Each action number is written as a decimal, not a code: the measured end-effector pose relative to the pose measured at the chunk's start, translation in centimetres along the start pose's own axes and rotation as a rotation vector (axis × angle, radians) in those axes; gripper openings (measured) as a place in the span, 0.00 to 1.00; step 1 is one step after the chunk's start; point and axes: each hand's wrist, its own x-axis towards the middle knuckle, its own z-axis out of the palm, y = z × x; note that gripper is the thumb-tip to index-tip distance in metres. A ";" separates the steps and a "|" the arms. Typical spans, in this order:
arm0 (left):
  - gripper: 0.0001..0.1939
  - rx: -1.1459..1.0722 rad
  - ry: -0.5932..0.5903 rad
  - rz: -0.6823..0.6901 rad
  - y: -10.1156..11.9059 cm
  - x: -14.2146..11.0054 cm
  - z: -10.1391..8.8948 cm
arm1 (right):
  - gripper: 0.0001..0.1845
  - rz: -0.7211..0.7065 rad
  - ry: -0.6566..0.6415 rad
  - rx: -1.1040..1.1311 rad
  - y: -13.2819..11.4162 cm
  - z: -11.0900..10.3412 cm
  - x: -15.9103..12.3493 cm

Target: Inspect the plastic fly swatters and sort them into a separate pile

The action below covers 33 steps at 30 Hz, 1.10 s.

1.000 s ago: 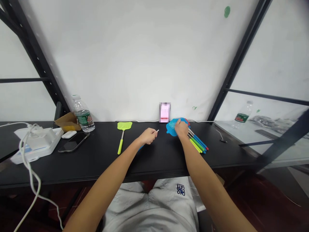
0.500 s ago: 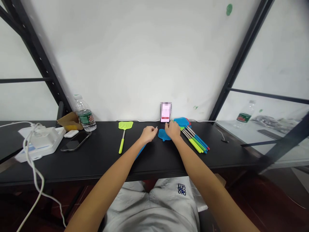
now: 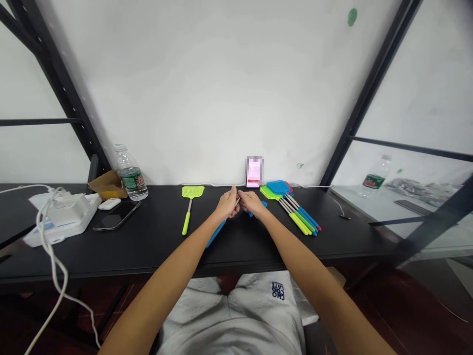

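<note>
both hands (image 3: 240, 203) now meet at the middle of the surface (image 3: 148, 246); i've drawn the blue swatter (image 3: 221, 227) in from the pile of swatters (image 3: 291, 204) to the right, left hand (image 3: 227, 206) closed on its shaft, right hand (image 3: 253, 202) pinching near the head.

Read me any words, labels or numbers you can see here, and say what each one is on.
"CHOCOLATE", in part, upside down: blue print on the grey shorts.
Left bottle, green label: too blurred to read.
Right bottle, green label: too small to read.
Phone by the wall: screen blurred.
</note>
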 end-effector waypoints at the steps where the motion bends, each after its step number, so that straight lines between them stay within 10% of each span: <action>1: 0.30 0.015 -0.002 0.012 0.0 0.0 0.0 | 0.24 0.021 -0.017 0.083 0.0 0.0 0.0; 17: 0.17 0.476 -0.125 0.145 -0.6 0.0 -0.3 | 0.21 0.101 0.462 0.272 -1.0 -4.4 0.6; 33: 0.19 0.568 0.051 0.318 -0.6 0.2 -0.1 | 0.27 0.082 -0.017 0.266 -1.1 -1.5 -0.4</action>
